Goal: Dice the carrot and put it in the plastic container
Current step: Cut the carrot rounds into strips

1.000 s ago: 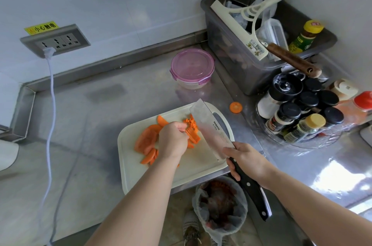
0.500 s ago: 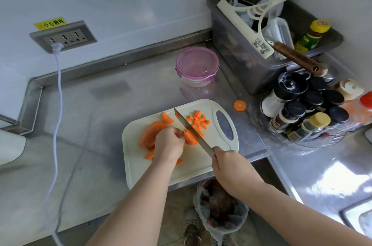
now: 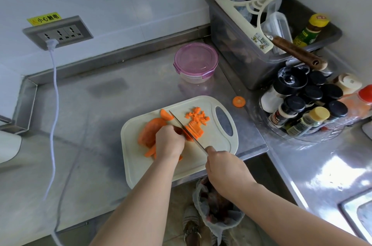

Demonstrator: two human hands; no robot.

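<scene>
Head view. Left hand (image 3: 170,142): fingers curled down, pressing a bundle of carrot strips (image 3: 193,130) onto the cutting board (image 3: 213,141). Right hand (image 3: 226,169): fingers wrapped tight around the knife (image 3: 186,130) handle, blade edge-down across the strips. Diced carrot (image 3: 197,118) lies on the far right of the board; uncut slices (image 3: 150,132) left of the hand. Plastic container (image 3: 195,62), round, pink lid on, stands far behind the board on the steel tabletop (image 3: 96,125), matte and smudged. One carrot round (image 3: 239,101) lies right of the board.
</scene>
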